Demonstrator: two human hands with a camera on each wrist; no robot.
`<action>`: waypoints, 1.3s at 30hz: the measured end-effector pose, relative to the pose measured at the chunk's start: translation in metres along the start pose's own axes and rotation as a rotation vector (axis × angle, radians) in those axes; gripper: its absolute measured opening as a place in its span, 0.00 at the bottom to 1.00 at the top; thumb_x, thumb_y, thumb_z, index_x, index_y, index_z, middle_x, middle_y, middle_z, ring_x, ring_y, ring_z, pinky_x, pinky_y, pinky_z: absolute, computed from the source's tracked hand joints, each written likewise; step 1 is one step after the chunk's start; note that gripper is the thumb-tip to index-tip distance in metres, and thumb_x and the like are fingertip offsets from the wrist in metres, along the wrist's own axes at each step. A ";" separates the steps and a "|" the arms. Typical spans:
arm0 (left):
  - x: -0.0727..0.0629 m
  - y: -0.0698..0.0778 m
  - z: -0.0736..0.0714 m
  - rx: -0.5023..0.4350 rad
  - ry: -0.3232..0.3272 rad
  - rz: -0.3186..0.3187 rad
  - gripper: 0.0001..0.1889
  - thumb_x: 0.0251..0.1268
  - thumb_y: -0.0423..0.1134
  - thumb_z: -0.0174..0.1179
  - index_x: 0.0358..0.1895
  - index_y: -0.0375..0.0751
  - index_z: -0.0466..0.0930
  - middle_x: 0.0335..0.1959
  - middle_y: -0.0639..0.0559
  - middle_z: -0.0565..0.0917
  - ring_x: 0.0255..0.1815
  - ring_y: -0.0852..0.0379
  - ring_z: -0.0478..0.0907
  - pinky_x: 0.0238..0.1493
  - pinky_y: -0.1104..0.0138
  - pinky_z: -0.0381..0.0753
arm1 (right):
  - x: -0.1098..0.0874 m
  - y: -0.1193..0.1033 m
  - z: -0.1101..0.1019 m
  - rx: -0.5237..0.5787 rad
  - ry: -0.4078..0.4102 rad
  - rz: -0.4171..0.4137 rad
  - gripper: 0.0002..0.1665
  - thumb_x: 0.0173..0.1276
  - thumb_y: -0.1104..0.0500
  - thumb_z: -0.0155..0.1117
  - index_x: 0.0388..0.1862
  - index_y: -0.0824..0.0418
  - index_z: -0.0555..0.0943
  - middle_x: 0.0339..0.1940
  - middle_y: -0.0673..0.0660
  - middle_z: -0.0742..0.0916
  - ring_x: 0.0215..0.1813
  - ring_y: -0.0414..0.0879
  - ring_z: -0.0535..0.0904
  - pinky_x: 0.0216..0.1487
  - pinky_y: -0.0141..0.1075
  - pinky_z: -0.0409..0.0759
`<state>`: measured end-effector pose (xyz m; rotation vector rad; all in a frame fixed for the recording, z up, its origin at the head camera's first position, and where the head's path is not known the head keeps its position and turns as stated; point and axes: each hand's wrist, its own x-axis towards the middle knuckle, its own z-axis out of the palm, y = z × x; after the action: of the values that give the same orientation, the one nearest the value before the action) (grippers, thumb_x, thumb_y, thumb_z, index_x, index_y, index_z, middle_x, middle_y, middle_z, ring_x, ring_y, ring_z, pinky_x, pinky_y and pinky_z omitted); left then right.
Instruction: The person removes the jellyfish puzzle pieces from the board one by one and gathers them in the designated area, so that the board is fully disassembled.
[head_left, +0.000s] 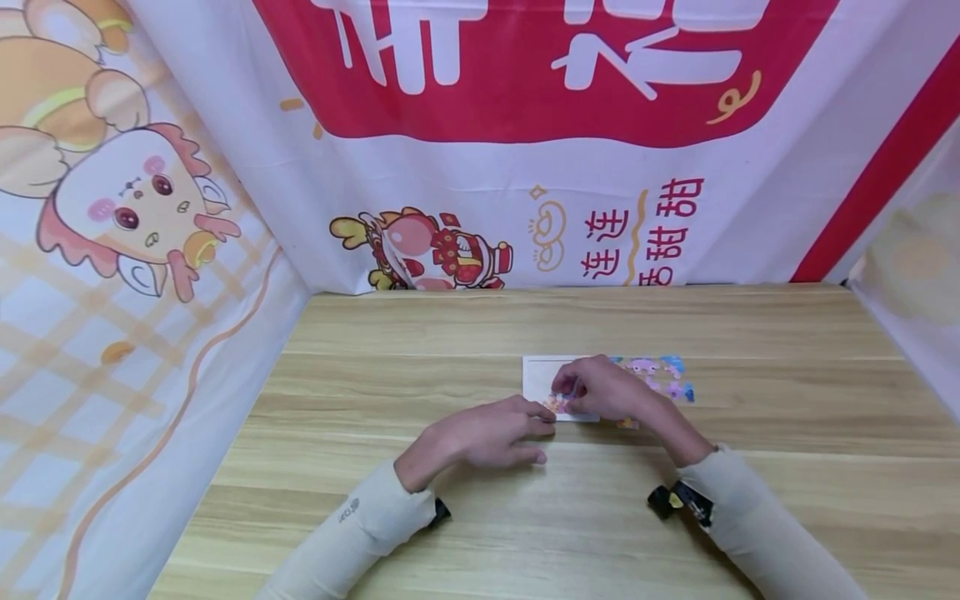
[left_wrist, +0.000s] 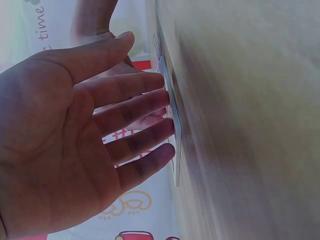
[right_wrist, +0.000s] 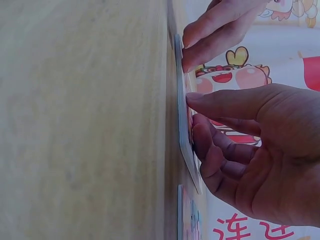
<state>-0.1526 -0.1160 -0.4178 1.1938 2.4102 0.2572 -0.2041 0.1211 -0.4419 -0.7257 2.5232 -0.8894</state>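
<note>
A white card or thin pad [head_left: 540, 377] lies on the wooden table, with a small orange and pink sticker [head_left: 555, 404] at its near edge. My right hand [head_left: 606, 388] is over the card with thumb and fingers curled in, pinching at the sticker; the thumb tip [right_wrist: 194, 97] meets it in the right wrist view. Fingers spread and nearly straight, my left hand [head_left: 495, 433] touches the card's near left corner with its fingertips. In the left wrist view the left palm [left_wrist: 50, 130] faces the camera, holding nothing.
Right of the card, partly under the right forearm, lies a colourful sticker sheet [head_left: 678, 390] in pink and blue. The wooden table [head_left: 375, 358] extends around both. A printed white and red cloth [head_left: 480, 175] hangs behind, and another patterned cloth [head_left: 195, 333] hangs at the left.
</note>
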 end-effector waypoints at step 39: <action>-0.001 -0.001 0.001 -0.018 0.006 -0.005 0.25 0.83 0.51 0.59 0.75 0.45 0.78 0.82 0.52 0.72 0.83 0.53 0.67 0.84 0.60 0.67 | -0.004 0.000 -0.004 0.160 -0.018 0.020 0.11 0.76 0.69 0.61 0.46 0.57 0.87 0.36 0.53 0.88 0.37 0.45 0.82 0.42 0.37 0.82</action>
<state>-0.1528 -0.1173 -0.4190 1.1802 2.4105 0.2801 -0.2030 0.1252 -0.4383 -0.6535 2.4052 -1.0586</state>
